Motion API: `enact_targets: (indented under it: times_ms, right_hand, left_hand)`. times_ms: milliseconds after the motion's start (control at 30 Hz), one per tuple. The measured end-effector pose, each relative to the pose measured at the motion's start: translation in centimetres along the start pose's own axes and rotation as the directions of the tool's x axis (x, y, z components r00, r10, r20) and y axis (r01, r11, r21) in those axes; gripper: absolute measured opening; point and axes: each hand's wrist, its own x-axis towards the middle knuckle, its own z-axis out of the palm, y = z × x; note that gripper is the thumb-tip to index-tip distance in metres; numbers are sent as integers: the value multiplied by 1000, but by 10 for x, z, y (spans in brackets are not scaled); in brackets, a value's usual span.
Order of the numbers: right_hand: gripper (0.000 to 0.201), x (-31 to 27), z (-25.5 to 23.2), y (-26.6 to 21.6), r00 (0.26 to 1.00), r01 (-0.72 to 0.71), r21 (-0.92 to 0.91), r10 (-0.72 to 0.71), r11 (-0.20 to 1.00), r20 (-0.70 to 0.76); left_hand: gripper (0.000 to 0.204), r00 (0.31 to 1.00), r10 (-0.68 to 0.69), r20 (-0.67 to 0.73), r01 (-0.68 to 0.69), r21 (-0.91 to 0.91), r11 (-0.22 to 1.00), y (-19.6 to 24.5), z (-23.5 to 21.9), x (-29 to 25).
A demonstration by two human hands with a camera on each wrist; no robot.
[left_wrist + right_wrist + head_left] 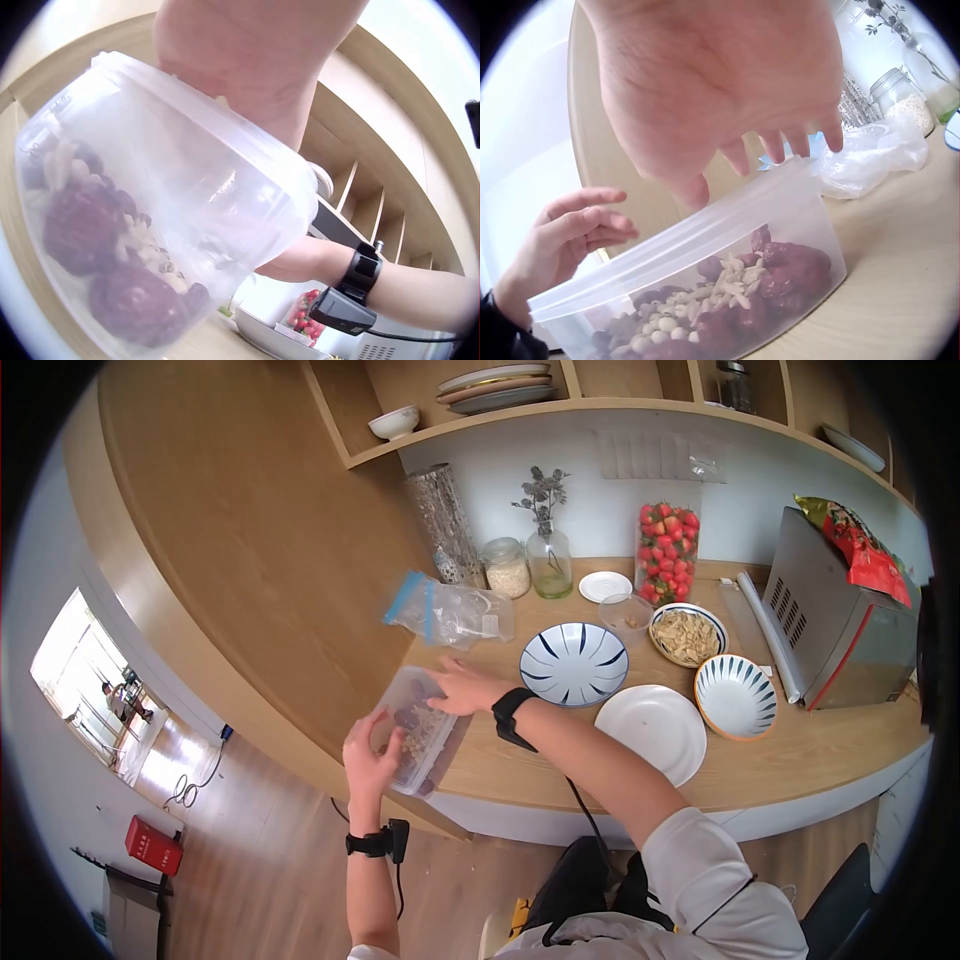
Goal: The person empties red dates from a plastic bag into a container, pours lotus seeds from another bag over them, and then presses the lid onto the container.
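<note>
A clear lidded plastic container (420, 732) of dark dried fruit and pale nuts sits at the left end of the wooden counter (540, 775), partly over its edge. My left hand (368, 758) grips its near end, thumb on the lid. My right hand (458, 686) rests on top with fairly straight fingers. In the right wrist view the right hand (727, 97) hovers over the lid (682, 244), fingertips at its far rim, and the left hand (574, 229) is at the container's left end. The left wrist view shows the container (150, 210) against my left palm (255, 67).
A crumpled zip bag (450, 612) lies just behind the container. To the right are a blue-striped bowl (573, 663), a white plate (655, 730), a smaller striped bowl (736, 696) and a bowl of flakes (686, 636). A strawberry jar (667, 553) and an oven (840, 625) stand further back.
</note>
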Motion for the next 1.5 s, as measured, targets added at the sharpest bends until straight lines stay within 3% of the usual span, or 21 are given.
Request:
enact_targets:
  times_ms: [33, 67, 100, 167, 200, 300, 433, 500, 633, 967, 1033, 1067, 1133, 1267, 1500]
  right_hand:
    - [68, 8, 5, 4, 1000, 1, -7, -1, 1000, -1]
    - [68, 16, 13, 7, 1000, 5, -18, -5, 1000, -1]
    - [69, 21, 17, 5, 1000, 12, -29, -12, 1000, 1]
    - [69, 22, 16, 5, 998, 55, -110, -57, 992, -14]
    - [69, 20, 16, 5, 995, 88, -182, -94, 979, -27]
    - [69, 27, 11, 5, 988, 152, -268, -153, 951, 17]
    - [70, 45, 23, 19, 974, 224, -131, -225, 966, 9]
    - [70, 41, 25, 16, 989, 144, -112, -148, 983, -28]
    - [71, 42, 33, 20, 989, 130, -135, -139, 982, -56]
    - [71, 50, 18, 1, 997, 69, -153, -62, 986, 47]
    - [70, 54, 21, -6, 997, 78, -338, -65, 938, 50]
    - [70, 56, 28, 0, 997, 77, -339, -63, 937, 53]
    - [70, 57, 37, 5, 973, 175, -298, -211, 938, -94]
    - [69, 54, 37, 8, 987, 139, -226, -154, 964, -51]
    - [68, 54, 38, 4, 979, 152, -232, -178, 961, -96]
  left_hand:
    - [45, 991, 121, -54, -101, 284, 954, 1, 6, 0]
    - [58, 966, 248, -74, -168, 549, 819, 1, 10, 0]
    - [58, 966, 245, -83, -161, 548, 821, -3, 13, 0]
    - [74, 998, -39, 46, 4, 596, 803, -11, 17, 1]
    - [69, 993, -58, 105, -21, 627, 779, -13, 16, 3]
    - [65, 978, -121, 172, -8, 605, 796, -6, 13, 5]
    - [62, 972, -150, 180, 8, 617, 787, -7, 11, 7]
    - [63, 963, -174, 206, 12, 610, 793, -3, 8, 10]
    - [63, 960, -195, 202, 27, 625, 780, -3, 9, 10]
    - [62, 962, -177, 207, 12, 618, 786, 3, 9, 10]
    - [61, 961, -181, 210, 11, 625, 781, 4, 9, 11]
    - [62, 961, -181, 209, 10, 628, 778, 4, 9, 11]
    - [62, 960, -189, 207, 18, 627, 779, 4, 9, 10]
    - [62, 968, -141, 209, -22, 628, 778, -1, 12, 10]
    - [69, 982, -61, 179, -63, 617, 784, -5, 14, 7]
